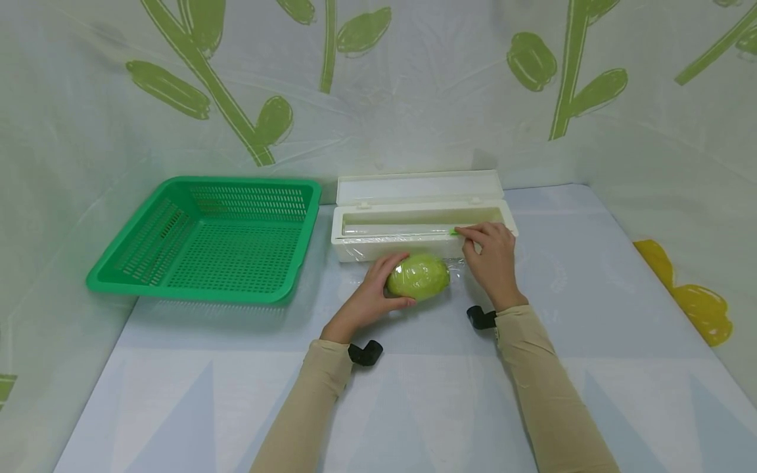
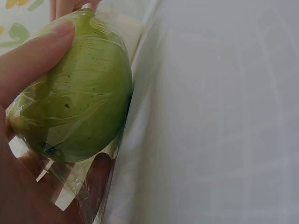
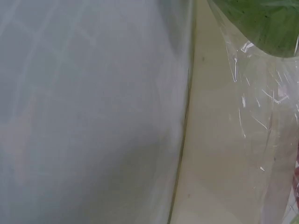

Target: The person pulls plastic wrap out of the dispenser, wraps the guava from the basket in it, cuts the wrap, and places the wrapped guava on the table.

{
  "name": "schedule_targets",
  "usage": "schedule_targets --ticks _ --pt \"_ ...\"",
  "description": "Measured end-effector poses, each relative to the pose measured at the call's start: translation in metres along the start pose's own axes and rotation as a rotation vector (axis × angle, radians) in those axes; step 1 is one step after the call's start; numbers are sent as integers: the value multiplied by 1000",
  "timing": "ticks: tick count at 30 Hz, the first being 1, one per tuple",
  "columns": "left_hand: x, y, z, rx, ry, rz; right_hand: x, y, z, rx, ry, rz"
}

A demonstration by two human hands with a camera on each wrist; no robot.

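My left hand [image 1: 378, 289] grips a green oval fruit [image 1: 418, 276] on the table, thumb on the near side and fingers over the far side. Clear cling film [image 2: 70, 182] covers the fruit in the left wrist view and hangs in folds below it. In the right wrist view the film [image 3: 247, 107] stretches from the fruit along the cream box wall. Behind the fruit stands a white cling film dispenser [image 1: 402, 249] with its lid up and a film roll [image 1: 390, 229] inside. At its front edge, toward the right end, my right hand [image 1: 492, 259] pinches a small green slide cutter [image 1: 453, 231].
A green plastic basket [image 1: 290, 289] sits to the left of the dispenser, partly over the table's left edge. Behind the table [image 1: 414, 407] hangs a pale curtain [image 1: 426, 118] printed with green leaves. Black wrist cameras [image 1: 365, 353] stick out below both hands.
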State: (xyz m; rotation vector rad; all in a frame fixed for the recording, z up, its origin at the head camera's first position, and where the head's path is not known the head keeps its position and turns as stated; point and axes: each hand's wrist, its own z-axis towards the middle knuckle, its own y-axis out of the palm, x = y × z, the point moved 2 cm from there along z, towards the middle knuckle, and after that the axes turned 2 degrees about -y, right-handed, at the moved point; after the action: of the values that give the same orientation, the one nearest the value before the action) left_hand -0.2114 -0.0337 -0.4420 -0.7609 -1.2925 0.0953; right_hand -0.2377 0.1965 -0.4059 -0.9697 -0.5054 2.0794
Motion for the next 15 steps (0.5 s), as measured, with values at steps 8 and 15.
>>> schedule_targets --ticks 8,15 --pt "-3 1 1 -4 3 8 -3 0 0 -5 -10 0" --pt "-4 2 0 1 8 3 -3 2 -1 -11 -14 6"
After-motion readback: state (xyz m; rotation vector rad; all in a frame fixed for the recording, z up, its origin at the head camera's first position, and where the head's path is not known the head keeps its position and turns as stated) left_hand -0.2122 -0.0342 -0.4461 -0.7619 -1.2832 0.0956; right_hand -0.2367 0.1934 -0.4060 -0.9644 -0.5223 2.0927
